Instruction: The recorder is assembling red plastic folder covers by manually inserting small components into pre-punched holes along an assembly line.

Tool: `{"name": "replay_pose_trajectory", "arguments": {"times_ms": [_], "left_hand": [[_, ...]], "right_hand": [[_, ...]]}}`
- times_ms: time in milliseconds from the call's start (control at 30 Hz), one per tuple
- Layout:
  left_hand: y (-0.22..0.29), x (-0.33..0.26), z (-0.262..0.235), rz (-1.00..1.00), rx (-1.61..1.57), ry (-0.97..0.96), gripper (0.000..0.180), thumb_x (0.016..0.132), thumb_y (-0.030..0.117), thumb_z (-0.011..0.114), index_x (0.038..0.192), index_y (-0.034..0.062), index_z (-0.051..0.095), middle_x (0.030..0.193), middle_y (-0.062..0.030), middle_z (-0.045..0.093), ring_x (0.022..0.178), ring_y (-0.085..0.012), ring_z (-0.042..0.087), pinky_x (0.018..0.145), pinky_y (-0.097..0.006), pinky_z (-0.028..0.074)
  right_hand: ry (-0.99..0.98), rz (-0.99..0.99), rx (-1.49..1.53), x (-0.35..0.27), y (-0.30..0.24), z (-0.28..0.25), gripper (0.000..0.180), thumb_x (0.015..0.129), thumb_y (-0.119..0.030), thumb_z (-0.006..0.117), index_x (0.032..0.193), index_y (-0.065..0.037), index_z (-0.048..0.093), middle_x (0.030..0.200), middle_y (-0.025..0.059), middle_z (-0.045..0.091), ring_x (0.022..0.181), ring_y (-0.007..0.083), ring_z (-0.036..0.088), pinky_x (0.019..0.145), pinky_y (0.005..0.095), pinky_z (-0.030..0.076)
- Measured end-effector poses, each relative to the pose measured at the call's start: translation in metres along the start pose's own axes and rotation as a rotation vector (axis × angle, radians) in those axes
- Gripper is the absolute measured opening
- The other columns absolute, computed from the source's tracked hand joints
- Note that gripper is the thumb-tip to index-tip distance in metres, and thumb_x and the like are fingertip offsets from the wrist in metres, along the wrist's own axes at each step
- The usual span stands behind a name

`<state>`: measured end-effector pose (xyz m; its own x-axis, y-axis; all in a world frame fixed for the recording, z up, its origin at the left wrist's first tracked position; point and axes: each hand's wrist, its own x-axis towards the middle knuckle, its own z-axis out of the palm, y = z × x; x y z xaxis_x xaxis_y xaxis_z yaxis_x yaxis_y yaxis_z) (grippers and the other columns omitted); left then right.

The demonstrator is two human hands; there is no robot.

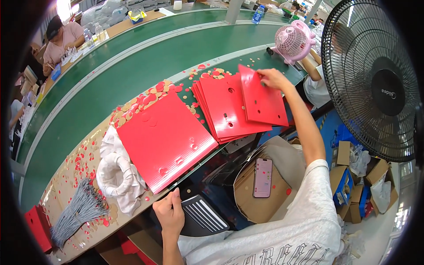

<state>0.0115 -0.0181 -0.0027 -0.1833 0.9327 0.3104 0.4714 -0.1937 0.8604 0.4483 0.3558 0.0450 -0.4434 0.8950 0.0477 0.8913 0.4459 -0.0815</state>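
My right hand (272,79) pinches the upper edge of a glossy red sheet with small punched holes (263,100). That sheet lies tilted over the right side of a fanned stack of similar red sheets (223,104). Left of this stack is a squared pile of red sheets (165,139), its top marked with round outlines. Just off that pile's near corner, my left hand (170,211) is closed in a fist with the thumb up, and nothing shows in it. Red and tan round cut-outs (145,102) are heaped behind the pile.
White cloth (118,174) and a bundle of grey ties (79,212) lie at the left. A pink fan (293,42) and a large black fan (375,84) stand right. A phone (263,178) rests in an open box (247,194). Another person (66,35) sits across the green belt (145,48).
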Motion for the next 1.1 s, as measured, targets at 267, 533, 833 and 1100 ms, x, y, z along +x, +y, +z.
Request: {"name": "replay_pose_trajectory", "arguments": {"times_ms": [267,533,833,1100], "left_hand": [[0.009,0.008,0.007,0.01,-0.035,0.048,0.027,0.099,0.006,0.06,0.075,-0.0051,0.061,0.053,-0.0101,0.039,0.044,-0.0196,0.036,0.046,-0.035,0.03],[0.018,-0.004,-0.007,0.016,-0.007,0.06,0.03,0.099,0.006,0.06,0.071,-0.0036,0.057,0.054,-0.0115,0.035,0.043,-0.0221,0.032,0.046,-0.036,0.028],[0.013,-0.009,-0.017,-0.04,0.061,0.152,0.027,0.096,0.009,0.064,0.073,-0.0035,0.061,0.057,-0.0173,0.046,0.047,-0.0288,0.044,0.05,-0.04,0.033],[0.007,0.015,-0.033,-0.172,0.307,0.218,0.043,0.097,0.018,0.065,0.061,-0.0027,0.054,0.054,-0.0234,0.05,0.05,-0.0424,0.052,0.05,-0.048,0.038]], "right_hand": [[0.179,-0.305,0.012,0.014,-0.09,-0.03,0.044,0.089,-0.008,0.065,0.132,-0.001,0.06,0.121,0.0185,0.066,0.109,0.0369,0.063,0.094,0.0426,0.051],[-0.01,-0.3,-0.037,0.042,-0.109,0.018,0.051,0.084,-0.014,0.069,0.135,-0.017,0.062,0.111,0.0123,0.068,0.107,0.0344,0.064,0.092,0.0449,0.052],[-0.163,-0.227,0.059,0.045,-0.12,0.02,0.052,0.081,-0.01,0.061,0.133,-0.005,0.062,0.115,0.0194,0.069,0.104,0.0359,0.067,0.093,0.0416,0.052],[0.124,-0.664,0.533,-0.087,-0.335,-0.034,0.049,0.079,-0.003,0.071,0.127,-0.008,0.067,0.138,0.0157,0.06,0.127,0.0348,0.058,0.103,0.0441,0.049]]}}
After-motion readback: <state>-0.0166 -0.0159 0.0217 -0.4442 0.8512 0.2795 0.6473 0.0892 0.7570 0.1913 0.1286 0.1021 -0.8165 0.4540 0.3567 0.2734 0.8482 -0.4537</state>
